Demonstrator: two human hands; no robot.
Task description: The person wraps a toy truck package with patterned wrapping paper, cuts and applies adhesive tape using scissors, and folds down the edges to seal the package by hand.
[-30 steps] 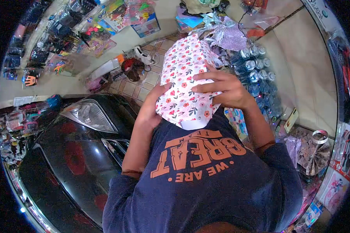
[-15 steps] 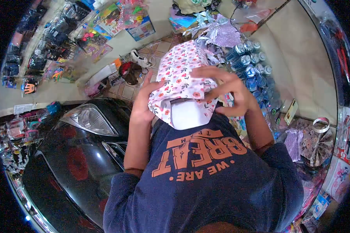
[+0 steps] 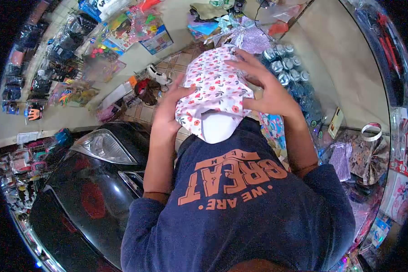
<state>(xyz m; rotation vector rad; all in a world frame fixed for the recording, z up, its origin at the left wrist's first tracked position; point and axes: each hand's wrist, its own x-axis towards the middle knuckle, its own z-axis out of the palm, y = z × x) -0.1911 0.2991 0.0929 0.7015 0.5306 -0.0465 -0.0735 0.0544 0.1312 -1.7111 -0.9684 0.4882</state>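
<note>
In front of my chest is a white package wrapped in floral paper, printed with red and pink flowers and dark leaves. A smooth white part shows through the gap at its near end. My left hand grips the package's left side, thumb on the print, the other fingers partly hidden behind. On the right side my right hand is curled round it, with fingers across the upper right and the thumb lower down near the paper's edge. What the wrapping encloses further in is hidden.
A black motorcycle stands close on my left. Several clear bottles are stacked at right, near a tape roll and a pleated paper fan. Packaged goods hang along the left wall. A white shoe lies on the tiled floor.
The right hand's fingers have shifted up and outward along the package. Its near end looks rounder, with the paper bunched more closely about the white part. My left hand still holds its side.
</note>
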